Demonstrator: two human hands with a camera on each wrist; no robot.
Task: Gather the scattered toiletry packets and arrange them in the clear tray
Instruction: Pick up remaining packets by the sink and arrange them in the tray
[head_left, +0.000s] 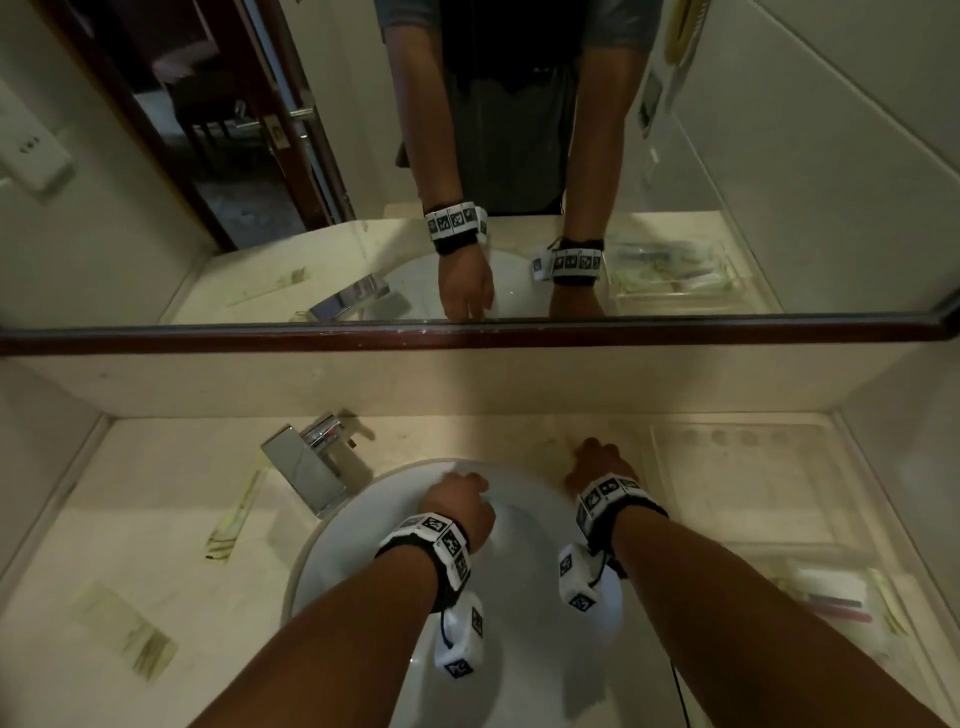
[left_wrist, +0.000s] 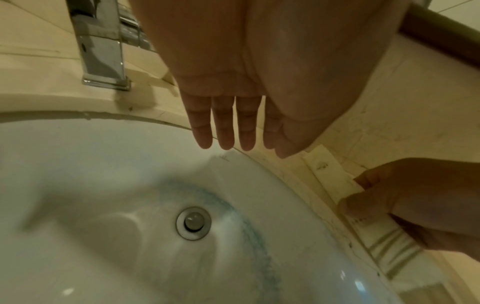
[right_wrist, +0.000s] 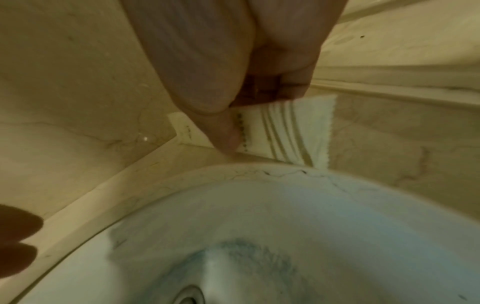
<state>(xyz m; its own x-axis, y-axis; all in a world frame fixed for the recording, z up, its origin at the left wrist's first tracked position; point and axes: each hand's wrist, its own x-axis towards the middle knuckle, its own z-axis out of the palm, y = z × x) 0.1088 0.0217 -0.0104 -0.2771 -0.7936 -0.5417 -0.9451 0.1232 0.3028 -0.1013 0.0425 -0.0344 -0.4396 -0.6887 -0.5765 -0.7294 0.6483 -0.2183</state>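
Note:
My right hand (head_left: 597, 460) reaches to the counter strip behind the sink, close to the tray's left edge. Its thumb and fingers (right_wrist: 241, 117) pinch a white toiletry packet (right_wrist: 293, 127) with grey stripes, which lies flat on the counter (left_wrist: 330, 170). The left hand (head_left: 465, 488) hovers over the back of the basin with straight fingers (left_wrist: 223, 131) and holds nothing. The clear tray (head_left: 753, 493) sits on the right of the counter with several packets (head_left: 831, 597) at its near end. Two more packets lie on the left, a long one (head_left: 231, 519) and a flat one (head_left: 124, 631).
A white round sink (head_left: 519, 571) fills the middle of the counter, with its drain (left_wrist: 193, 223) below my left hand. A chrome faucet (head_left: 311, 467) stands at the back left. A mirror with a dark wooden frame (head_left: 467, 332) rises behind the counter.

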